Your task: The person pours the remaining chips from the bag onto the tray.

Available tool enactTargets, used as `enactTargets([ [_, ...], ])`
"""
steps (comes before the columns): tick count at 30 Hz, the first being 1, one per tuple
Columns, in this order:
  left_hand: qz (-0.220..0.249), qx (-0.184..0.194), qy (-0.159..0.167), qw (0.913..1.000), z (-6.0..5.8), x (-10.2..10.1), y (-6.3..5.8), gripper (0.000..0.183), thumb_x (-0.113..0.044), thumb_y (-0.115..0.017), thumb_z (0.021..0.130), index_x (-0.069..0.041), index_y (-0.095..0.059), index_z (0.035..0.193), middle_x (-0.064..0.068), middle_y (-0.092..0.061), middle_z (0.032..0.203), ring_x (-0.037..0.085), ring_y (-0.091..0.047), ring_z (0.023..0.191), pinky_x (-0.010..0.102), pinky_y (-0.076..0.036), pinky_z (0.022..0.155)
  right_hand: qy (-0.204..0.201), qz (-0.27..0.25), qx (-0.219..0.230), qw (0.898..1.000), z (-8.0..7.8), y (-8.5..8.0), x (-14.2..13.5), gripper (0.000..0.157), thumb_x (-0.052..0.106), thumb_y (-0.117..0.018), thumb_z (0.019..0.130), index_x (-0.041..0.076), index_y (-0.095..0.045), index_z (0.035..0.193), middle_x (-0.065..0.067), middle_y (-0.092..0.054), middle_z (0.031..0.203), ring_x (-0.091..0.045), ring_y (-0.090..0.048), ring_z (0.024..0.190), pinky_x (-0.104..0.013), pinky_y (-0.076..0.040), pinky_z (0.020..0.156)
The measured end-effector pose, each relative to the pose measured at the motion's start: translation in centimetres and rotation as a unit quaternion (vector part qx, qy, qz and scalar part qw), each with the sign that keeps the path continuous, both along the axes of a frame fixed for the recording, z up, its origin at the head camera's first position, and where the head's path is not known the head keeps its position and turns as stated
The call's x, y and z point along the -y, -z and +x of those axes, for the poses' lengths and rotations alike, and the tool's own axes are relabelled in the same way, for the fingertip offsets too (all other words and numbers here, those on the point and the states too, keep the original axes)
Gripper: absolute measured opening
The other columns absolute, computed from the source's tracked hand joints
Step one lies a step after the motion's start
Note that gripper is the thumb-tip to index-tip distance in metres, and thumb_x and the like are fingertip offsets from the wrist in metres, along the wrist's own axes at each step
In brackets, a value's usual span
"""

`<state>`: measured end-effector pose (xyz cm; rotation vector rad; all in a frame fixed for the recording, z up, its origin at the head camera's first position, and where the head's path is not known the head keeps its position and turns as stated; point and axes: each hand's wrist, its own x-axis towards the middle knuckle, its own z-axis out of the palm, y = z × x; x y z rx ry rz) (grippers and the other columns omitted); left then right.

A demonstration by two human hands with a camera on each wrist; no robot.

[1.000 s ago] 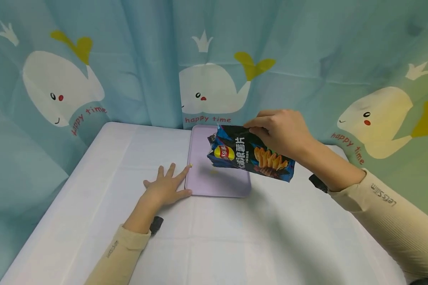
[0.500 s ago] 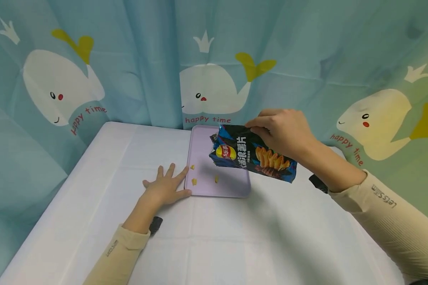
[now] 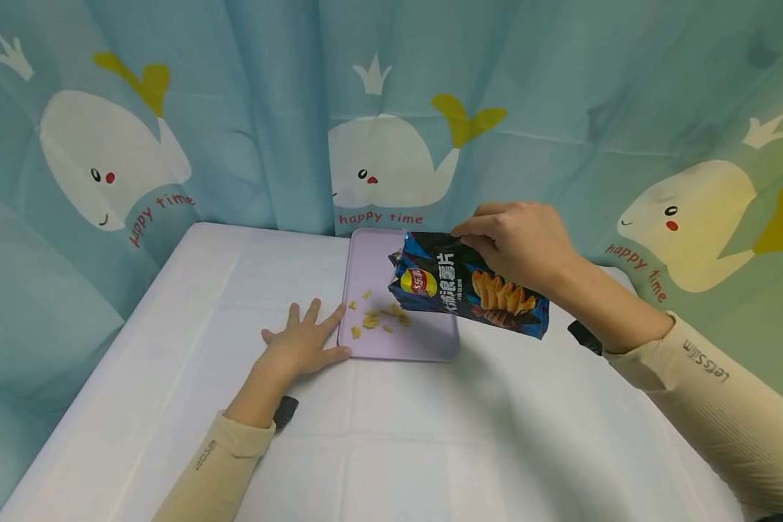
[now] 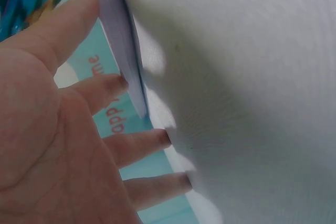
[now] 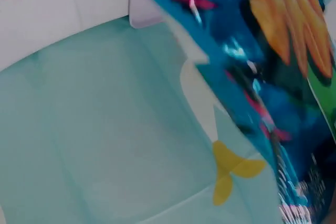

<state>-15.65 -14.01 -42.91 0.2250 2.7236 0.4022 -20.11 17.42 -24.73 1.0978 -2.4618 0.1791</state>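
Note:
My right hand (image 3: 522,243) pinches the upper edge of a dark blue bag of potato chips (image 3: 457,286), held tilted over a lilac tray (image 3: 424,344) with its torn mouth toward the left. Several small yellow chips (image 3: 370,321) lie scattered on the tray's left half, some hidden behind the bag. My left hand (image 3: 300,344) lies with spread, straight fingers at the tray's left edge. In the left wrist view, thumb and index fingertip touch the tray's side (image 4: 118,30), while the other fingertips meet the white cloth. The right wrist view shows the bag's shiny blue side (image 5: 252,82) up close.
A white cloth-covered table (image 3: 391,449) spreads around the tray. Behind it hangs a blue-green curtain (image 3: 267,145) printed with whales, close to the tray's far edge. Dark wrist devices (image 3: 286,413) sit at both wrists.
Chips have fallen from the bag onto the tray, from hardly any to several. The bag and right hand have shifted slightly right. My left hand stays in place.

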Motion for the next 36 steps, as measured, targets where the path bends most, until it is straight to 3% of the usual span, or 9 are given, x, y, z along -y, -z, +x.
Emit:
enactTargets([
  [36,0.004,0.0,0.001,1.0,0.01,-0.07,0.06,0.083,-0.061,-0.056,0.093,-0.028,-0.021,0.16,0.023,-0.009,0.166,0.057,-0.001,0.147,0.09,-0.014,0.093,-0.015,0.016,-0.006,1.0,0.12,0.11,-0.26,0.014,0.01,-0.074,0.09,0.018,-0.081,0.098,0.003,-0.068,0.077,-0.012,-0.05,0.048,-0.027,-0.033,0.04],
])
